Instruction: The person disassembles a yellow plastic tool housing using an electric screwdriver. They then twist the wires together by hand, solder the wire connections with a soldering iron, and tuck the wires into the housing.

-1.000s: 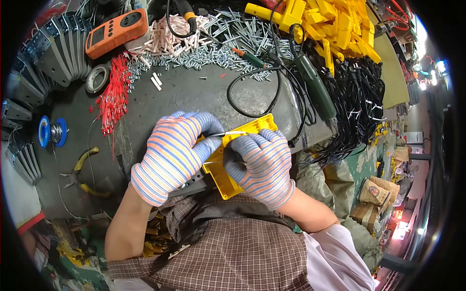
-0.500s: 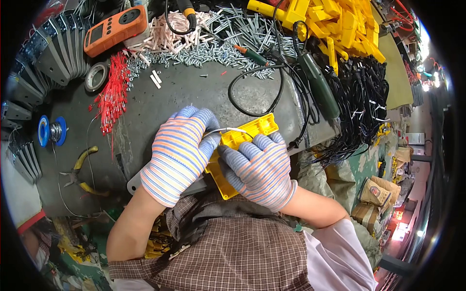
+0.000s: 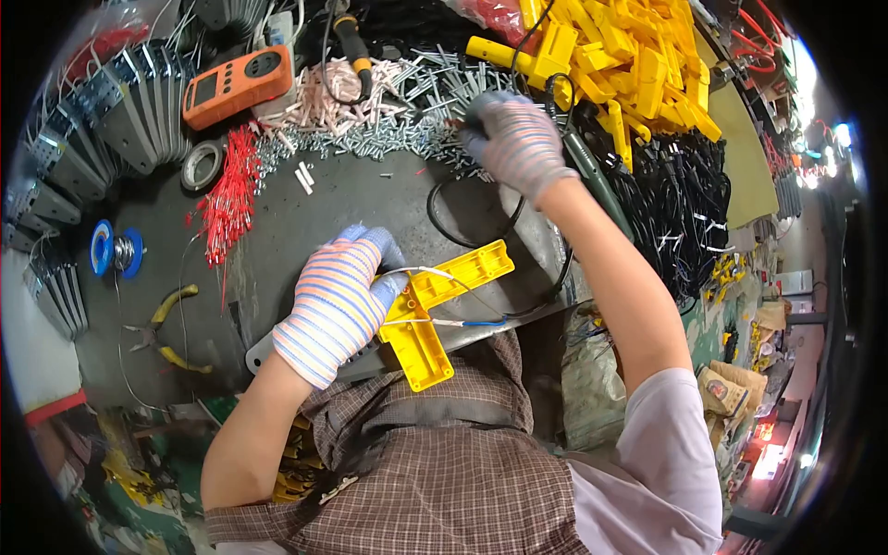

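My left hand (image 3: 338, 301), in a striped glove, grips the left end of an open yellow plastic housing (image 3: 427, 356) above the table's near edge. A white wire (image 3: 435, 271) arches from its fingers over the housing. Lower down, another white wire with a blue end (image 3: 481, 323) sticks out to the right. My right hand (image 3: 521, 143), gloved too, is stretched out to the screw pile with its fingers curled round a small green-handled tool, mostly hidden; a reddish tip (image 3: 453, 122) peeks out beside the fingers.
A corded dark green power tool (image 3: 597, 180) lies right of my right hand. Behind are screws (image 3: 370, 139), white sleeves (image 3: 319, 97), yellow housings (image 3: 638, 65) and an orange meter (image 3: 236, 88). Red-wired parts (image 3: 229, 199), pliers (image 3: 166, 328) and a solder spool (image 3: 116, 250) lie left.
My right hand has let go of the yellow housing and moved up and away to the small green-handled tool at the screws. My left hand still holds the housing, whose wires now show.
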### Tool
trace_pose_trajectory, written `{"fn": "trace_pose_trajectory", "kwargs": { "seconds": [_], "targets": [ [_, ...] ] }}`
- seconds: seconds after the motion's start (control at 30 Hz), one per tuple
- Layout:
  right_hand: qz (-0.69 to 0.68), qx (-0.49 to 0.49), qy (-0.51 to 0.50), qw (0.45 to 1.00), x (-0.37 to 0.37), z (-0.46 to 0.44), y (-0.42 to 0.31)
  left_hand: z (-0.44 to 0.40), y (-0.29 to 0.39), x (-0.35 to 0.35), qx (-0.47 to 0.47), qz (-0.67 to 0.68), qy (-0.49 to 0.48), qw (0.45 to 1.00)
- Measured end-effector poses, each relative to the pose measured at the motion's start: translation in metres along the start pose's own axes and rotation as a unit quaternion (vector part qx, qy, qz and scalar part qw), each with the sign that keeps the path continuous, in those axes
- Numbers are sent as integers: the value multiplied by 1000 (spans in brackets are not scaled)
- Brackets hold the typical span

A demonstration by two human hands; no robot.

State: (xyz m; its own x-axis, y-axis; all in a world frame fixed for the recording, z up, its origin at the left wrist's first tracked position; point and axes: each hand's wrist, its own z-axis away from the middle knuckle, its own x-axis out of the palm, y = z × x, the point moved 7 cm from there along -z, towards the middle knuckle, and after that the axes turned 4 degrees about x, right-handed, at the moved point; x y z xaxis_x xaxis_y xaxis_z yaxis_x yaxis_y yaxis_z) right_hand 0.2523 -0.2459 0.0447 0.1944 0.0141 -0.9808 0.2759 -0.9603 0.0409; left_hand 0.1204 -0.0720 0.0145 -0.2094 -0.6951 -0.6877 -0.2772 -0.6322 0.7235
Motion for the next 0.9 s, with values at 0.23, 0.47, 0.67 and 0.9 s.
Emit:
{"fn": "trace_pose_trajectory", "kwargs": {
  "seconds": [0.23,0.47,0.67,0.9],
  "targets": [
    [-356,-81,-203,909,-108,103,-29,0,-2,4,13,-21,11,1000],
    [-170,-151,-219,949,-91,112,-57,0,0,5,19,-29,3,999],
    [-114,-249,-210,939,-92,103,-79,-1,0,3,16,-41,17,999],
    [-7,-322,-281,904,-94,97,-116,5,14,-22,50,178,115,976]
  ]
}}
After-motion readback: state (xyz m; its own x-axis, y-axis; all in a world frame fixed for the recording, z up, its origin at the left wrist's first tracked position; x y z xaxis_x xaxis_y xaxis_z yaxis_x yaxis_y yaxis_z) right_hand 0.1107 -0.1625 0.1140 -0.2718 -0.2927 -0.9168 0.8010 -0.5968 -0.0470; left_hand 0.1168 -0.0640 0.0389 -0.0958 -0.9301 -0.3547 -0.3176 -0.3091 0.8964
